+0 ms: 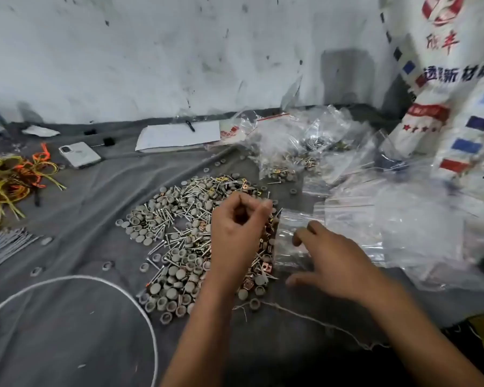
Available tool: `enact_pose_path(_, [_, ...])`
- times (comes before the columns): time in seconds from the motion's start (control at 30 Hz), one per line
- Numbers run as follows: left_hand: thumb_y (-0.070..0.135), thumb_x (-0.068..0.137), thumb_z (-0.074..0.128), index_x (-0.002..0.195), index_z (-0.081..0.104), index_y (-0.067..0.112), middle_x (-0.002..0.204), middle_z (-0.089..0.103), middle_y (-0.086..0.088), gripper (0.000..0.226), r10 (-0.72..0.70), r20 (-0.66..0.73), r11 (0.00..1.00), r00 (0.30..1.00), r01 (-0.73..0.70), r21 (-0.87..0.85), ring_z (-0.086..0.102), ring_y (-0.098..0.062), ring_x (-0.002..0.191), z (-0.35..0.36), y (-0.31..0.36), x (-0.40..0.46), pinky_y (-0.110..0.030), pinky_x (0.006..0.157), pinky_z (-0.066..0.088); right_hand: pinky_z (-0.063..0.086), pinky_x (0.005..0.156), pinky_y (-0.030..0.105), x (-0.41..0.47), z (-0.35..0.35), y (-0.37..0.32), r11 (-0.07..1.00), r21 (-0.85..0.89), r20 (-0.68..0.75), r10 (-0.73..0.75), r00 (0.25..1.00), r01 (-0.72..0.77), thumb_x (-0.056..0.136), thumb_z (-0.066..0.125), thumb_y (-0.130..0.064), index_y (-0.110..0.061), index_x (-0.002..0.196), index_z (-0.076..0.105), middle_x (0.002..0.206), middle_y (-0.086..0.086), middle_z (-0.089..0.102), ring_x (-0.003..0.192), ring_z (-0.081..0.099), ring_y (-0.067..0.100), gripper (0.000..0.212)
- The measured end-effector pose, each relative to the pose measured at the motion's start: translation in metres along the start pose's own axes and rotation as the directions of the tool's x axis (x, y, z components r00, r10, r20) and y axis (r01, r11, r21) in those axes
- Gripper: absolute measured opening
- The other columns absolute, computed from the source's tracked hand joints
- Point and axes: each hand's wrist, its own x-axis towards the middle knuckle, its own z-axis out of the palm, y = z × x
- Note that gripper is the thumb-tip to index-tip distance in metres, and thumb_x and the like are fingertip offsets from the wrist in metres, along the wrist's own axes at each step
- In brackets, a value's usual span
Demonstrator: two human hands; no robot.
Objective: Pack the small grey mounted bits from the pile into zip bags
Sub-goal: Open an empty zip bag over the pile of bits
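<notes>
Grey round mounted bits with metal shanks (179, 233) piled mid grey cloth sheet (81, 317), scuffed white wall (151, 51) behind. Left hand (236, 230) loosely fisted above pile, contents unclear. Right hand (336, 261) pinches clear zip bag (291, 238) beside pile.

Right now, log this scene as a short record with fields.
surface: grey cloth
pile: grey bits with metal shanks, centre
left hand: above pile, fingers pinched together; what they hold is unclear
right hand: on a clear zip bag, right of pile
empty bags: stacked at right
filled bags: behind pile
phone: back left
</notes>
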Motion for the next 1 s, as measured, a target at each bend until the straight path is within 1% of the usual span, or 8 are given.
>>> enact_pose_path(0.1, [0.016, 0.1, 0.067, 0.073, 0.057, 0.018, 0.063, 0.05, -0.001, 0.029, -0.03, -0.17, 0.998, 0.985, 0.02, -0.056, 0.04, -0.012, 0.055, 0.009, -0.013, 0.019, -0.027, 0.052, 0.035, 0.044, 0.069, 0.033, 0.015, 0.006, 0.01, 0.999, -0.041, -0.027, -0.016, 1.0, 0.015, 0.088, 0.069, -0.056, -0.033, 0.104, 0.053, 0.106, -0.01, 0.05, 0.093, 0.059, 0.017, 0.032])
enact_pose_path(0.27, [0.013, 0.101, 0.065, 0.074, 0.056, 0.011, 0.062, 0.051, 0.002, 0.029, 0.056, -0.051, 0.996, 0.997, -0.052, 0.079, 0.044, -0.012, 0.055, -0.008, -0.034, 0.035, -0.024, 0.051, 0.039, 0.049, 0.066, 0.035, 0.036, -0.001, 0.027, 0.993, 0.065, -0.206, 0.112, 0.972, -0.101, 0.097, 0.063, -0.033, -0.023, 0.08, 0.06, 0.081, -0.004, 0.066, 0.078, 0.063, 0.021, 0.02])
enact_pose_path(0.4, [0.028, 0.098, 0.068, 0.076, 0.06, 0.016, 0.061, 0.057, -0.005, 0.027, 0.063, 0.018, 0.965, 0.998, -0.066, 0.252, 0.052, -0.018, 0.055, -0.038, -0.042, 0.039, -0.033, 0.051, 0.043, 0.035, 0.052, 0.023, 0.06, -0.013, 0.009, 0.876, 0.483, -0.46, 0.251, 0.852, 0.003, 0.1, 0.062, -0.027, -0.024, 0.071, 0.053, 0.06, -0.009, 0.052, 0.056, 0.048, 0.002, 0.031])
enact_pose_path(0.47, [0.04, 0.097, 0.066, 0.081, 0.063, 0.021, 0.065, 0.062, -0.009, 0.025, 0.057, 0.023, 0.959, 0.998, -0.061, 0.278, 0.056, -0.018, 0.053, -0.062, -0.042, 0.039, -0.03, 0.047, 0.046, 0.041, 0.053, 0.014, 0.072, -0.016, -0.012, 0.649, 0.747, -0.425, 0.3, 0.854, 0.144, 0.104, 0.057, -0.024, -0.021, 0.086, 0.063, 0.065, -0.013, 0.061, 0.058, 0.053, -0.002, 0.019])
enact_pose_path(0.6, [0.034, 0.104, 0.059, 0.114, 0.063, 0.015, 0.097, 0.073, -0.008, 0.021, -0.027, -0.033, 0.98, 0.999, 0.033, 0.198, 0.069, -0.023, 0.065, -0.109, -0.046, 0.046, -0.028, 0.053, 0.056, 0.06, 0.068, 0.039, 0.093, -0.013, -0.051, -0.081, 0.967, -0.229, 0.141, 0.963, 0.242, 0.104, 0.054, -0.008, -0.006, 0.111, 0.063, 0.095, 0.01, 0.075, 0.083, 0.072, 0.022, 0.012])
enact_pose_path(0.67, [0.041, 0.101, 0.055, 0.131, 0.059, 0.011, 0.122, 0.07, -0.011, 0.042, -0.141, -0.028, 0.987, 0.99, 0.143, 0.079, 0.075, -0.026, 0.086, -0.12, -0.047, 0.049, -0.031, 0.066, 0.06, 0.059, 0.069, 0.036, 0.102, -0.007, -0.061, -0.183, 0.958, -0.207, 0.083, 0.975, 0.219, 0.1, 0.055, -0.001, -0.006, 0.112, 0.063, 0.096, 0.01, 0.074, 0.084, 0.073, 0.024, 0.015])
enact_pose_path(0.9, [0.004, 0.1, 0.063, 0.089, 0.077, 0.014, 0.089, 0.078, -0.009, 0.02, -0.195, -0.051, 0.981, 0.979, 0.193, -0.035, 0.072, -0.019, 0.074, -0.14, -0.046, 0.056, -0.031, 0.064, 0.062, 0.063, 0.078, 0.045, 0.12, 0.029, -0.071, 0.108, 0.985, -0.158, 0.233, 0.96, 0.136, 0.094, 0.07, -0.003, -0.014, 0.125, 0.056, 0.101, 0.004, 0.078, 0.091, 0.075, 0.023, 0.035])
enact_pose_path(1.0, [0.009, 0.096, 0.072, 0.079, 0.076, 0.016, 0.069, 0.073, 0.0, 0.019, -0.111, -0.309, 0.992, 0.944, 0.125, 0.024, 0.063, -0.013, 0.058, -0.146, -0.045, 0.056, -0.028, 0.053, 0.056, 0.06, 0.075, 0.024, 0.121, 0.034, -0.072, 0.465, 0.854, -0.398, 0.295, 0.869, 0.233, 0.089, 0.079, -0.014, -0.016, 0.125, 0.052, 0.108, -0.003, 0.073, 0.097, 0.071, 0.009, 0.046])
